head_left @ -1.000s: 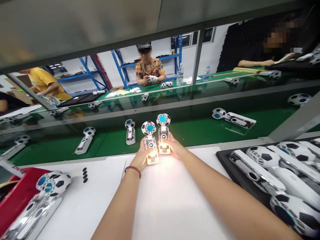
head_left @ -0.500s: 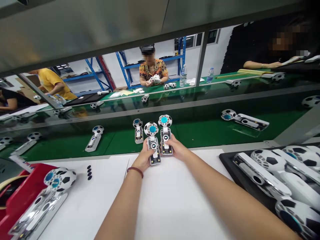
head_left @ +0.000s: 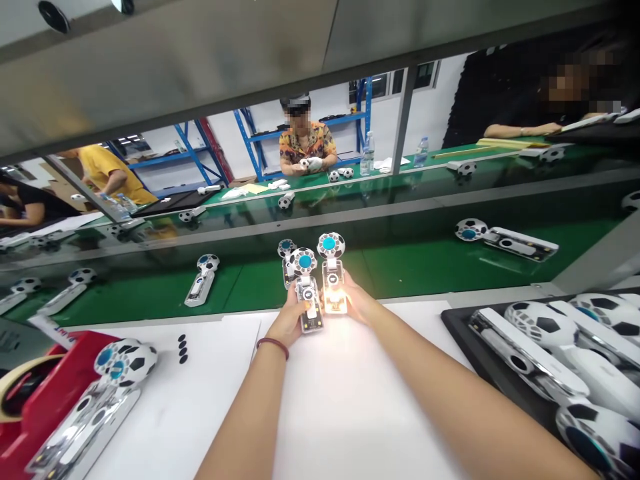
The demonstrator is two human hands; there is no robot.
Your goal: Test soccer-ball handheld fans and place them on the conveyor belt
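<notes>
My left hand [head_left: 290, 317] is closed around the clear body of a football-patterned handheld fan [head_left: 311, 313], thumb on its white front strip. This fan stands upright, its round head with a blue centre facing me. Beside it, my right hand [head_left: 357, 299] grips a second fan of the same kind [head_left: 331, 247]. Bright warm light shines from the lower body of that second fan, and the glare blurs my thumb there. Just behind the left fan, partly hidden by it, a third fan [head_left: 287, 249] lies on the green belt.
More fans lie along the green conveyor belt [head_left: 400, 267]. A black tray [head_left: 457, 333] full of fans sits at right. At left are a red bin [head_left: 55, 380], two leaning fans [head_left: 100, 413] and several black dots [head_left: 183, 350]. A metal shelf hangs overhead; co-workers sit across.
Light has come on in the fan in my right hand. Fans on the near belt have shifted right, one passing behind my left fan. Both hands keep their grip.
</notes>
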